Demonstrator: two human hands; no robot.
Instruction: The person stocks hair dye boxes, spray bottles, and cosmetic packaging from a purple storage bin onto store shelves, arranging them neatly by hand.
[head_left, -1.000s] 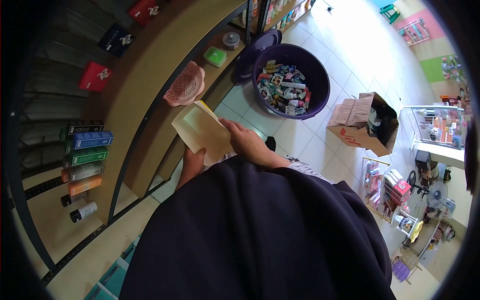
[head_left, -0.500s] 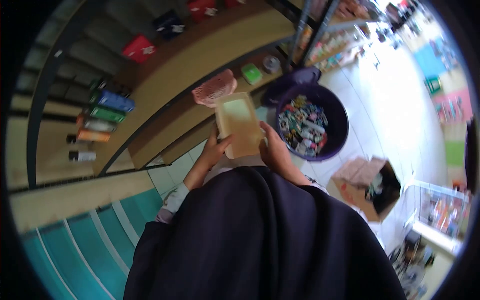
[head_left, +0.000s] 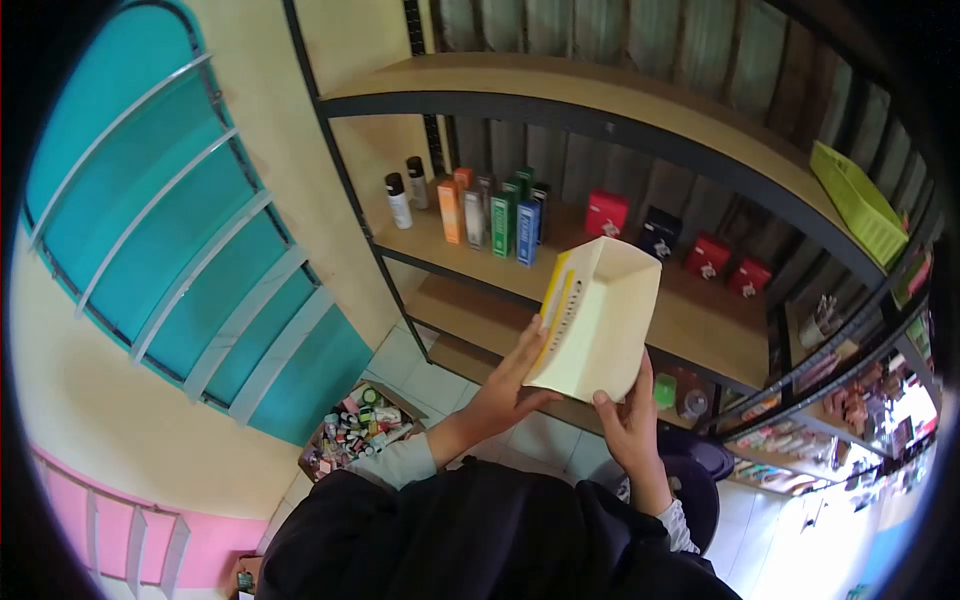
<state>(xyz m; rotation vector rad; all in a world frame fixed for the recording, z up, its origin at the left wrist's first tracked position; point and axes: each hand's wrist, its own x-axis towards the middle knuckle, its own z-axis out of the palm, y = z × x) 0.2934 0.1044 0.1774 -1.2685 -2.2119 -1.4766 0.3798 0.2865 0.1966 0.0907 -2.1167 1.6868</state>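
A cream, open-topped cardboard display box (head_left: 608, 325), with a yellow printed side and dark lettering, is tilted so that I look into its bare inside. My left hand (head_left: 508, 392) grips its left side, with the fingers against the printed panel. At the lower right corner my right hand (head_left: 632, 430) holds it, the thumb over the near edge and the other fingers partly hidden behind. Beyond the box runs a wooden shelf (head_left: 690, 330) bearing upright orange, green and blue cartons, including a blue carton (head_left: 527, 233), and several small boxes, one of them a red box (head_left: 605, 213).
Two spray cans stand at the shelf's left end, one a white can (head_left: 398, 203). A lime basket (head_left: 860, 205) sits on the upper shelf. On the floor are a carton of small bottles (head_left: 365, 430) at left and a dark purple bin (head_left: 700, 500) at right.
My view has turned left and up toward the shelves. The box is raised and tilted, now showing its printed side and inside. Both hands still hold it.
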